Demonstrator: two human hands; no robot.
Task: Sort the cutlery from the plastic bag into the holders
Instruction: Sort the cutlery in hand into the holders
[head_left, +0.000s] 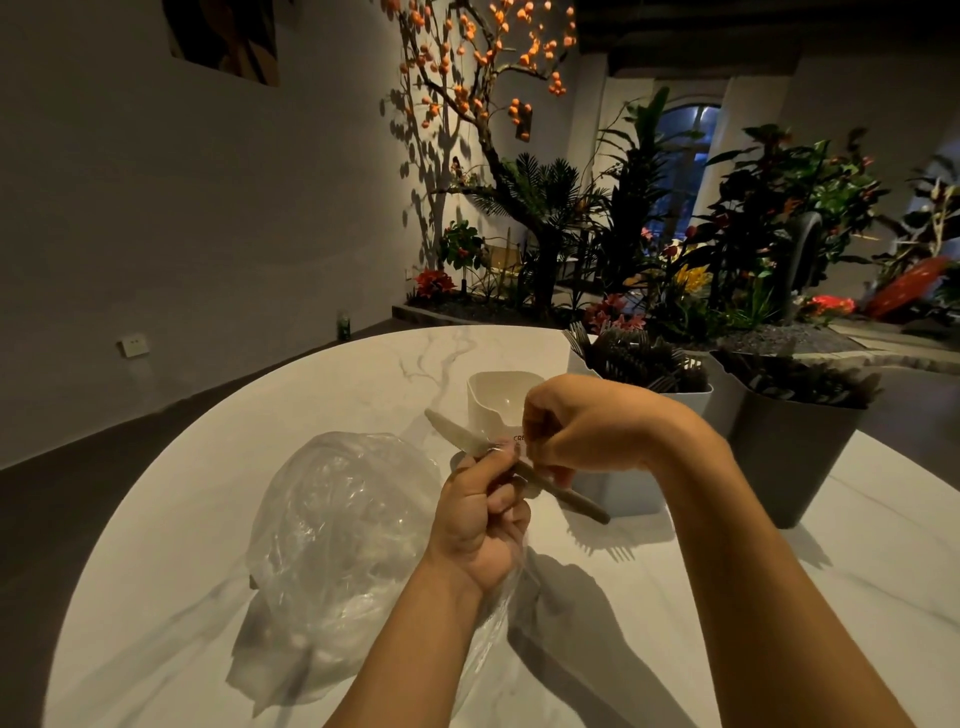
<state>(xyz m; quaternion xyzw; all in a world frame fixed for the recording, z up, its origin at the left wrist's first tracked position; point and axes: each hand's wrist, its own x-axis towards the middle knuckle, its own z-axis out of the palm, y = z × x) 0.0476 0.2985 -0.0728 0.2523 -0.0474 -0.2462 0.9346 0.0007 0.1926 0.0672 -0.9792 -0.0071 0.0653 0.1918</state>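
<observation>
Head view shows me the clear plastic bag at 8 o'clock on the white desk. Next, my left hand curls its fingers round a wrapped knife at the middle. My right hand pinches its wrapper. Three holders sit from 12 to 3 o'clock: cream cup, white holder, grey holder.

I think I am in a cafe or restaurant: a round marble table, holders full of forks, and a big indoor plant bed.
</observation>
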